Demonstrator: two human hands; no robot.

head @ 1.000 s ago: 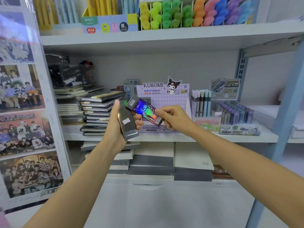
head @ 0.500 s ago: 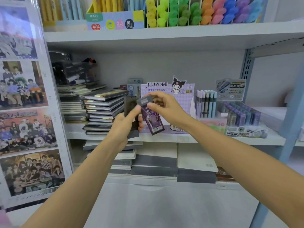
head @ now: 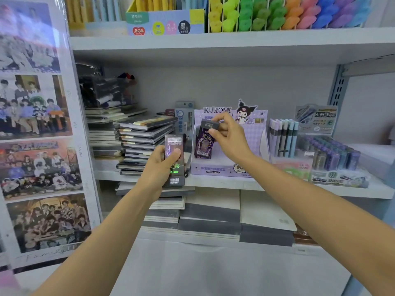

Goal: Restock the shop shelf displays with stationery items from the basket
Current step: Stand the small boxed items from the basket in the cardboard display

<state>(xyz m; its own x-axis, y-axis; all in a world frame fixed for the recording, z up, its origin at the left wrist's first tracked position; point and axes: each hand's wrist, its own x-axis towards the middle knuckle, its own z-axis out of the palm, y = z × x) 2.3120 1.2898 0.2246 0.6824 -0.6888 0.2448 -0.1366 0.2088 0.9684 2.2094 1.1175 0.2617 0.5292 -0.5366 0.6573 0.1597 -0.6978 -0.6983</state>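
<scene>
My right hand (head: 229, 138) pinches the top of a dark purple card pack (head: 204, 144) and holds it upright inside the open purple Kuromi display box (head: 226, 168) on the middle shelf. The pack's lower end is at the box's floor. My left hand (head: 159, 169) grips a small stack of dark shiny card packs (head: 174, 160) upright, just left of the box and in front of the shelf edge. No basket is in view.
A pile of dark notebooks (head: 143, 142) stands left of the box. Right of it are pastel pens (head: 283, 137) and a tray of purple refills (head: 333, 155). The upper shelf holds coloured highlighters (head: 277, 13). A poster panel (head: 38, 129) lines the left side. Notebooks fill the lower shelf (head: 213, 218).
My right hand took one pack off the stack and carried it right and forward into the Kuromi box. The left hand turned its stack upright and stayed near the shelf edge.
</scene>
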